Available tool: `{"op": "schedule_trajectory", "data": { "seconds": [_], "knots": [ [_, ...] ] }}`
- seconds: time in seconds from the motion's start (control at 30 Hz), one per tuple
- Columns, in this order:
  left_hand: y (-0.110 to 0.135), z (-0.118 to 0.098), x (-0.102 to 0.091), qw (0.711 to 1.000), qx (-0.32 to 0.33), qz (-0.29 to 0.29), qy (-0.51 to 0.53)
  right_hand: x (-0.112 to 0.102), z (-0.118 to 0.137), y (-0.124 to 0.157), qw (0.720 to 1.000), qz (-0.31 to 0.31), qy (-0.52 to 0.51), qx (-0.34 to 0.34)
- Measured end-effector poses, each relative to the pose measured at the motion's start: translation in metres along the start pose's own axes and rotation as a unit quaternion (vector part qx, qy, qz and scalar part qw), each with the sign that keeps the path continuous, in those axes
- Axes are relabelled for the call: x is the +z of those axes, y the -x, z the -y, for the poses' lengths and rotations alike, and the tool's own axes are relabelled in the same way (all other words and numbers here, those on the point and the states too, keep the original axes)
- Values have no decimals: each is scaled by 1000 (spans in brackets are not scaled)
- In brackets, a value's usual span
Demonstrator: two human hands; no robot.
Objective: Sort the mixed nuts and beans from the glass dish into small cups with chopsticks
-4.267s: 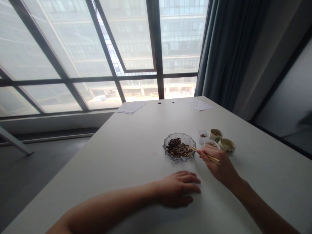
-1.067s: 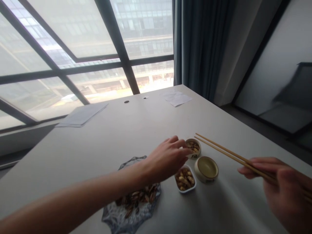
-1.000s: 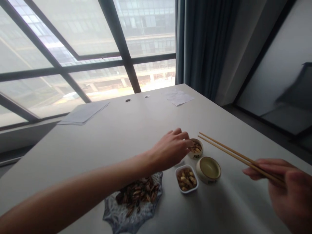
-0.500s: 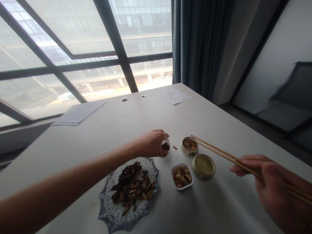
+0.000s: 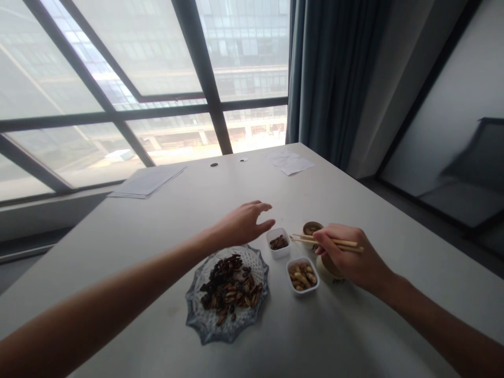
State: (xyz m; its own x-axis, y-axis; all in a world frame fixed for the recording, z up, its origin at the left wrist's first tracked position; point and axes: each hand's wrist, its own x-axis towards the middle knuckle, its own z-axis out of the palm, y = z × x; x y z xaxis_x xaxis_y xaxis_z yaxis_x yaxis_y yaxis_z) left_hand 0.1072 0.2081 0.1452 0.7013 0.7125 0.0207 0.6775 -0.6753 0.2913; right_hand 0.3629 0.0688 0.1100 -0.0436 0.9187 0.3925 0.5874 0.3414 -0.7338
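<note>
A heap of dark striped sunflower seeds (image 5: pixel 230 289) sits on a scalloped glass dish (image 5: pixel 197 315), near the front of a pale desk (image 5: pixel 157 236). Just up and to the right of the dish is a small white tub (image 5: pixel 272 250) holding a few dark seeds (image 5: pixel 279 242). A second white tub (image 5: pixel 294 288) sits just beside it, nearer the person, filled with paler shelled nuts (image 5: pixel 301 275). Behind these tubs is a small ceramic cup (image 5: pixel 309 226), its contents too shadowed to make out. Another ceramic cup (image 5: pixel 326 273) is mostly hidden behind the right hand (image 5: pixel 346 257).

The right fingers (image 5: pixel 334 236) are closed around a pair of wooden chopsticks (image 5: pixel 326 240), which point left across the small cup, their tips just beside the dark-seed tub. The left hand (image 5: pixel 242 224) hangs over the desk between the dish and that tub, holding nothing, its fingers (image 5: pixel 262 207) spread open and touching neither. Loose sheets of paper (image 5: pixel 147 182) lie at the far side of the desk, by the window.
</note>
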Motion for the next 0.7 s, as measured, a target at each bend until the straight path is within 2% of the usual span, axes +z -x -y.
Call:
{"op": "schedule_trajectory", "data": {
  "seconds": [0.13, 0.27, 0.4, 0.53, 0.6, 0.7],
  "knots": [
    [14, 12, -7, 1000, -3, -23, 15, 10, 1, -5, 1000, -7, 20, 12],
    [22, 13, -4, 1000, -3, -12, 17, 14, -3, -2, 998, -52, 16, 21],
    [21, 4, 8, 1000, 7, 29, 4, 8, 1, 1, 992, -120, 7, 26],
    [11, -9, 26, 998, 12, 61, -29, -1, 18, 8, 980, -200, -14, 23],
    [4, -13, 34, 996, 6, 72, -45, 0, 27, 14, 980, -194, -41, 28],
    [-3, -19, 43, 995, -2, 77, -65, 5, 36, 21, 989, -129, -60, 45]
  ]
}}
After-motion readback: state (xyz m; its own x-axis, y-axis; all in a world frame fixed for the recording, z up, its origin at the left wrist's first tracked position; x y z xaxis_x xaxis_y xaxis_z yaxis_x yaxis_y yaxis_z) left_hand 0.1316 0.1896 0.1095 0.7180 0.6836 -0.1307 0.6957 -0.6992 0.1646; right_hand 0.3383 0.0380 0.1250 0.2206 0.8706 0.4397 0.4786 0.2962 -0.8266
